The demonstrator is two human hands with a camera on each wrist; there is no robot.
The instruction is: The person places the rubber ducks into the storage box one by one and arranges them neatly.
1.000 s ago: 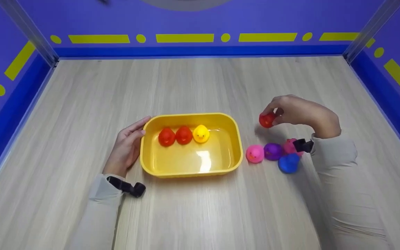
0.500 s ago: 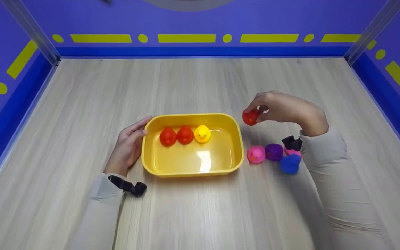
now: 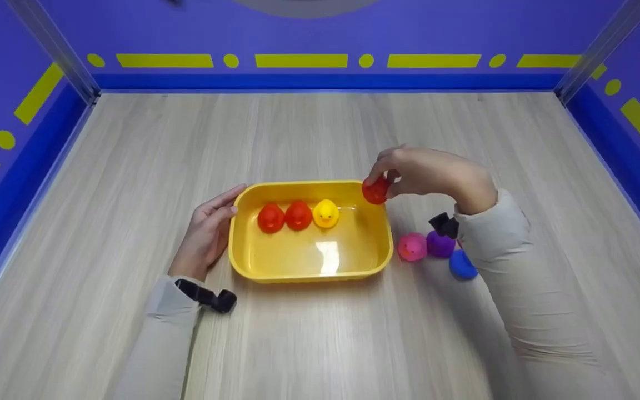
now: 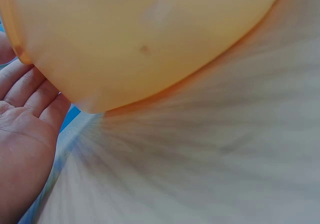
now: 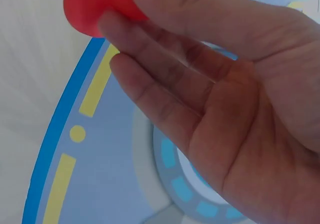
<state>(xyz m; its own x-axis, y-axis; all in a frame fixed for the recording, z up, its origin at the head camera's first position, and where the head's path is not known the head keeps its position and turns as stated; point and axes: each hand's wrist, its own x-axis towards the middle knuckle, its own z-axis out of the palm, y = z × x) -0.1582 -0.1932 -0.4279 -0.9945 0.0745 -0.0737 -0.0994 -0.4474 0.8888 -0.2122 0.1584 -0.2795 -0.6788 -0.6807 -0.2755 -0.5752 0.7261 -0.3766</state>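
A yellow plastic tub (image 3: pixel 309 276) stands on the table, with two red rubber ducks, left duck (image 3: pixel 270 218) and right duck (image 3: pixel 299 215), and a yellow rubber duck (image 3: pixel 325 214) in a row inside. My left hand (image 3: pixel 202 233) rests against the tub's left side, fingers fairly straight along the outer wall and thumb at the rim. In the left wrist view the tub's wall (image 4: pixel 150 49) hides the fingertips. My right hand (image 3: pixel 423 171) pinches another red rubber duck (image 3: pixel 375 191) over the tub's back right corner; in the right wrist view that duck (image 5: pixel 87 9) sits between thumb and fingers.
Right of the tub lie a pink duck (image 3: pixel 412 246), a purple duck (image 3: pixel 440 244) and a blue duck (image 3: pixel 462 265), the blue one partly under the right sleeve (image 3: pixel 498 239) in view. Blue panels (image 3: pixel 309 39) wall the table's back and sides.
My right hand has carried the red rubber duck leftward from beside the tub to over its back right corner. The right sleeve now hides a second pink duck. My left hand stays at the tub.
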